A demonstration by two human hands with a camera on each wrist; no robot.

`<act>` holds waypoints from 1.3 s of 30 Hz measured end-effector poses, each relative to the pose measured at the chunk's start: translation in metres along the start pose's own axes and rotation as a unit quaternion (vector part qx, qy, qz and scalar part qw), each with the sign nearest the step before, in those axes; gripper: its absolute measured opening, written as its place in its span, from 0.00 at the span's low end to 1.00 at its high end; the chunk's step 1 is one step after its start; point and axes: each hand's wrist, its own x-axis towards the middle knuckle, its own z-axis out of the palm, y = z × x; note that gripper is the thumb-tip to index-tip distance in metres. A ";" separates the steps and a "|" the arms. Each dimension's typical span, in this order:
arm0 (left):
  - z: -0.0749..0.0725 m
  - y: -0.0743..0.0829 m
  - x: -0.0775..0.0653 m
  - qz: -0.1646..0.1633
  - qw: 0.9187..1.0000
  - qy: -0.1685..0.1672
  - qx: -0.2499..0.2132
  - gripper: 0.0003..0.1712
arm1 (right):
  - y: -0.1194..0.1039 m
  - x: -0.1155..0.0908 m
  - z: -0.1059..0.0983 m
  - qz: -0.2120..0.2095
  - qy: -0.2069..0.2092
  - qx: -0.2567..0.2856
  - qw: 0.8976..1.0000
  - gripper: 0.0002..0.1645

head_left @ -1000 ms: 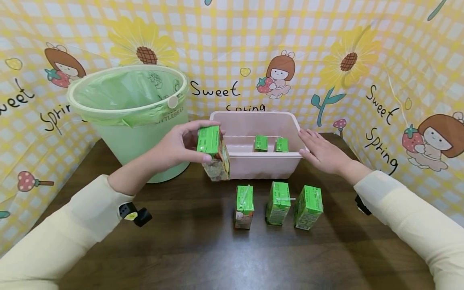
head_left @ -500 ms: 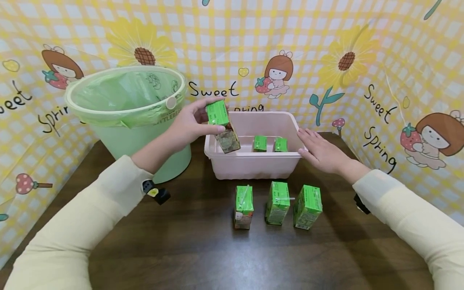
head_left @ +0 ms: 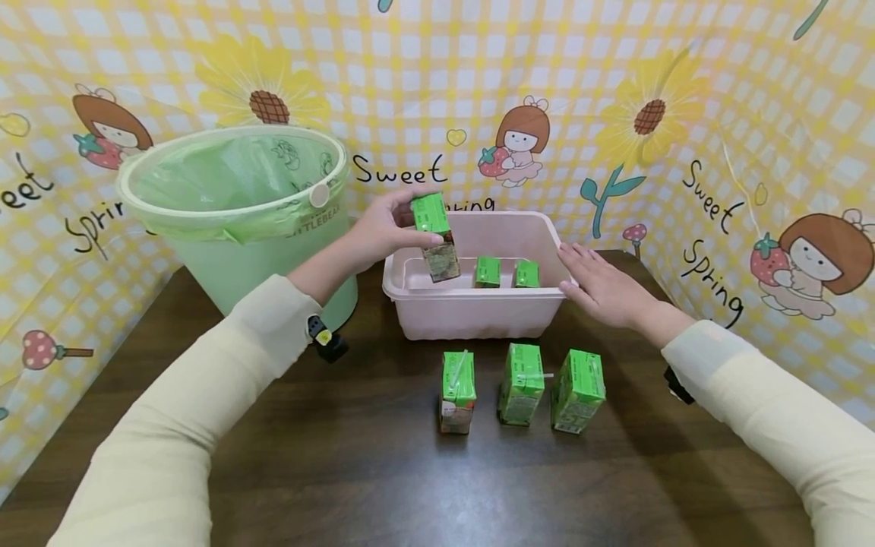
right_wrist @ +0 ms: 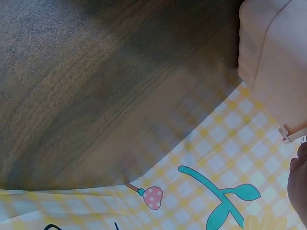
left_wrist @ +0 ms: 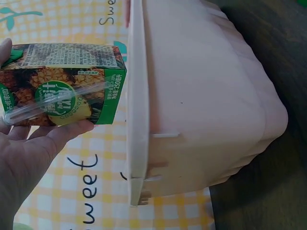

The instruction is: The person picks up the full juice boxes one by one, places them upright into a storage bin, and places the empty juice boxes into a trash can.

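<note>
My left hand (head_left: 383, 232) grips a green juice box (head_left: 440, 258) by its sides, holding it slightly tilted over the left part of the pink bin (head_left: 478, 317). In the left wrist view this juice box (left_wrist: 43, 60) shows pineapple pictures and a straw in a clear sleeve along its side. Fingers extended, my right hand (head_left: 604, 287) rests at the bin's right rim. Inside the bin stand two more juice boxes, a left one (head_left: 488, 272) and a right one (head_left: 527, 273). Only the edge of the right hand (right_wrist: 298, 184) shows in its wrist view.
Three juice boxes stand on the dark wooden table (head_left: 342, 463) in front of the bin: left (head_left: 457, 395), middle (head_left: 522, 386) and right (head_left: 578, 391). A tall green trash can (head_left: 253, 266) with a bag liner stands to the left. Patterned cloth (head_left: 424, 76) walls the back and sides.
My left hand has lifted the juice box from in front of the bin's left corner, up and rightward over the bin's opening. The right hand has stayed at the rim.
</note>
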 end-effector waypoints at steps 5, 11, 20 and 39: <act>0.000 -0.011 0.009 -0.015 1.000 -0.011 0.001 0.40 | -0.001 0.000 0.000 -0.002 -0.002 0.004 1.000 0.39; -0.002 -0.024 0.016 -0.047 0.999 -0.014 0.007 0.40 | -0.002 0.000 0.000 0.001 -0.007 0.007 1.000 0.39; -0.006 -0.041 0.027 -0.074 0.996 -0.052 0.001 0.39 | -0.003 0.000 0.000 -0.001 -0.005 0.000 1.000 0.39; -0.007 -0.063 0.049 -0.096 0.981 -0.101 0.134 0.41 | -0.002 -0.001 -0.002 -0.002 -0.006 -0.001 1.000 0.39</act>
